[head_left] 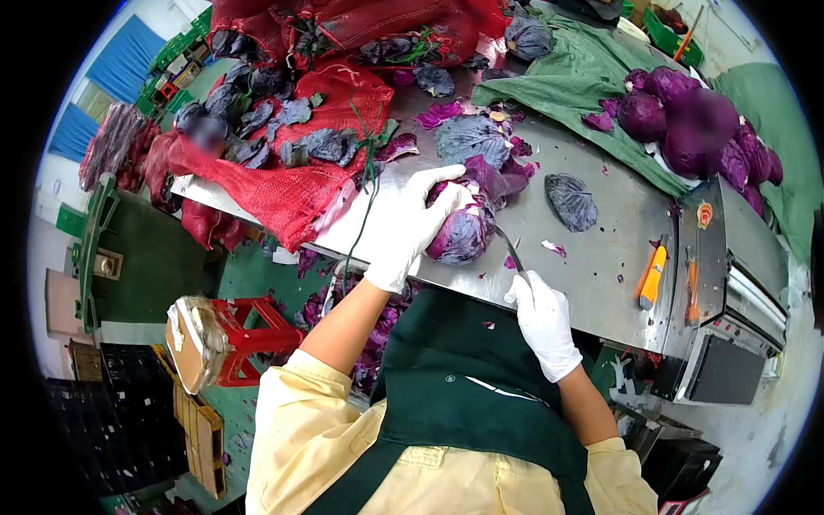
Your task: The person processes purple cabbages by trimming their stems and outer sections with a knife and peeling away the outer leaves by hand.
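Observation:
My left hand (418, 225), in a white glove, is wrapped over the top and left side of a red cabbage (463, 233) at the front edge of the steel table (592, 287). Loose outer leaves (496, 178) stand out from the cabbage's far side. My gloved right hand (539, 316) grips a knife (511, 249) by its handle, which is mostly hidden in my fingers. The blade points up and left, its tip by the cabbage's right side; whether it touches cannot be made out. A detached dark leaf (572, 202) lies to the right.
Red mesh sacks (257, 184) with cabbages and dark leaves cover the left and back. Purple cabbages (687, 120) are piled on green cloth (575, 77) at right. An orange box cutter (654, 275) lies near a machine (730, 300). A red stool (249, 335) stands at lower left.

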Action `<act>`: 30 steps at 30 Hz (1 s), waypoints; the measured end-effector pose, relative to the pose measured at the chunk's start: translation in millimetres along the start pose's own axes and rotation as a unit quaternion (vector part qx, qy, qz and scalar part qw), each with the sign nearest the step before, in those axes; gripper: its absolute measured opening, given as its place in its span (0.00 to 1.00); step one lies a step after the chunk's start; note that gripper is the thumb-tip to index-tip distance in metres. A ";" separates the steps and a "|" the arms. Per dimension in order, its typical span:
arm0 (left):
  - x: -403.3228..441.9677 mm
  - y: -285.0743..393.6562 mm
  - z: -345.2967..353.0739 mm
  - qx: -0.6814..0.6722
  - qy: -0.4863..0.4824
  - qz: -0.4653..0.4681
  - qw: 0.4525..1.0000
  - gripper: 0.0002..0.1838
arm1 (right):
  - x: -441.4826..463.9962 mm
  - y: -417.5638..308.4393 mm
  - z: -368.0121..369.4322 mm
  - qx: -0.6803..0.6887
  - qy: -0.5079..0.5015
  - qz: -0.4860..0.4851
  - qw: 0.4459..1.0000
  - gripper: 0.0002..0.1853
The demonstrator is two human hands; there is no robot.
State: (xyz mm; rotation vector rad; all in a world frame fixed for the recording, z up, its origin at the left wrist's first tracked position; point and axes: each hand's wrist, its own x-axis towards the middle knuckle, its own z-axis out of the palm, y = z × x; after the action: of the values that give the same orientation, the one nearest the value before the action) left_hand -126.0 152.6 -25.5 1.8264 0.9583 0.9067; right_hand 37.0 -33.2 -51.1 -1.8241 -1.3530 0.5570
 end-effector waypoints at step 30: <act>-4.7 -4.0 6.5 0.023 0.073 0.050 0.996 0.18 | -25.2 13.6 -12.0 -0.087 -0.055 0.048 0.994 0.12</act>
State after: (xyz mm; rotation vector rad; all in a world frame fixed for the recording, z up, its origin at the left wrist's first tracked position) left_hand -123.5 147.6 -32.5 1.8821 0.9909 1.1003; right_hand 45.4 -62.5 -57.3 -2.0338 -1.4304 0.6129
